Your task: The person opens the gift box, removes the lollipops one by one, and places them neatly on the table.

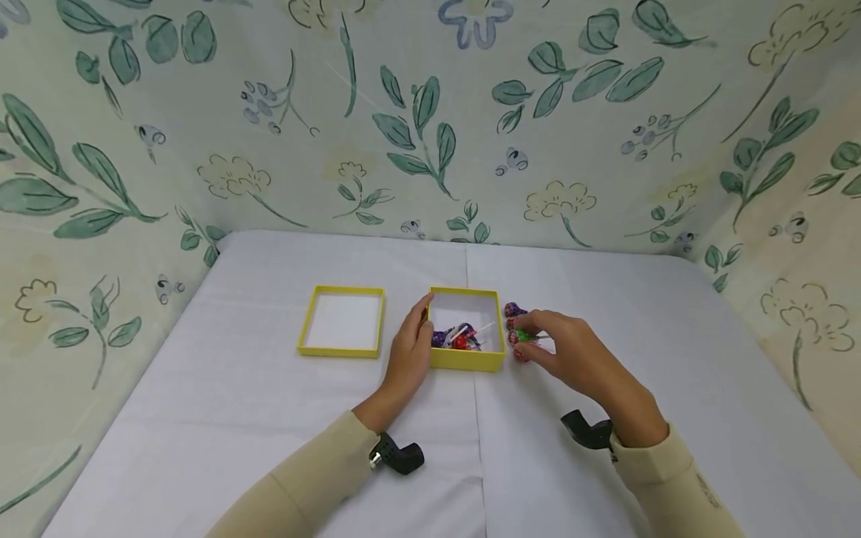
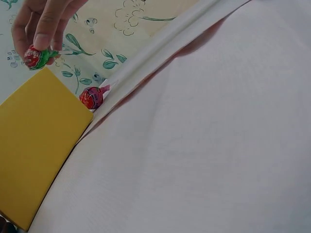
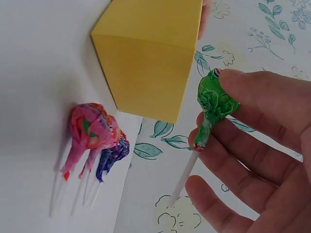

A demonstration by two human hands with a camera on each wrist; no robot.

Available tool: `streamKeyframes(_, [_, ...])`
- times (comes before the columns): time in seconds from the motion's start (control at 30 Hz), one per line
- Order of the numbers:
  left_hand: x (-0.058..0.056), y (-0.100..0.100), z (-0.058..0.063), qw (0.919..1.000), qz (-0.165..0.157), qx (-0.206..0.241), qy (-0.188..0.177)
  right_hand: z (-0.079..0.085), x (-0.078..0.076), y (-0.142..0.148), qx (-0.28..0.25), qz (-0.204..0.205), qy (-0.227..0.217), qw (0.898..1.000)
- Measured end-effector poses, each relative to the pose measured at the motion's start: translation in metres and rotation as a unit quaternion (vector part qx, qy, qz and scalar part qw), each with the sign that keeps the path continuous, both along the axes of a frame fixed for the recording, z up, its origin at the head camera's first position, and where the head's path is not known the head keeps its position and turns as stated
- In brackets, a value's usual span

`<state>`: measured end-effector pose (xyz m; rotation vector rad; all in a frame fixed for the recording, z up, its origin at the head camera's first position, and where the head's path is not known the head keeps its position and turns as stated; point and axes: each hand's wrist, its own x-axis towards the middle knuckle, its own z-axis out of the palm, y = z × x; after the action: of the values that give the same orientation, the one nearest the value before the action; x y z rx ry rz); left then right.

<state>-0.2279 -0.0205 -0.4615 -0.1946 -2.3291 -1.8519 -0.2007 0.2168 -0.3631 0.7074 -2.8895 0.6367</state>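
Note:
My right hand (image 1: 577, 350) pinches a lollipop (image 3: 217, 103) between thumb and fingers, just right of the yellow box (image 1: 467, 362). Its wrapper looks green in the right wrist view, red and green in the left wrist view, and the white stick points away from the box. My left hand (image 1: 408, 353) rests along the box's left side, fingers extended against the wall. Inside the box lie several wrapped lollipops (image 1: 461, 341), purple and red among them. More lollipops, pink ones (image 3: 92, 127) and a purple one (image 3: 115, 150), lie in a row beside the box's right wall.
A shallow yellow-rimmed lid (image 1: 339, 353) with a white inside lies left of the box, beyond my left hand. White cloth (image 1: 255, 418) covers the table, and floral fabric (image 1: 417, 134) stands behind and at both sides.

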Motion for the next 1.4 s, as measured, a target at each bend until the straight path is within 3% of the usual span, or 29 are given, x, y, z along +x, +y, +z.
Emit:
streamKeyframes(0.4, [-0.001, -0.001, -0.002, 1.0000, 0.000, 0.004, -0.002, -0.018, 0.008, 0.012, 0.018, -0.003, 0.020, 1.000])
streamKeyframes(1.4, [-0.001, 0.000, -0.001, 0.9999, -0.004, 0.009, -0.004, -0.041, 0.006, 0.020, 0.064, -0.034, -0.056, 0.996])
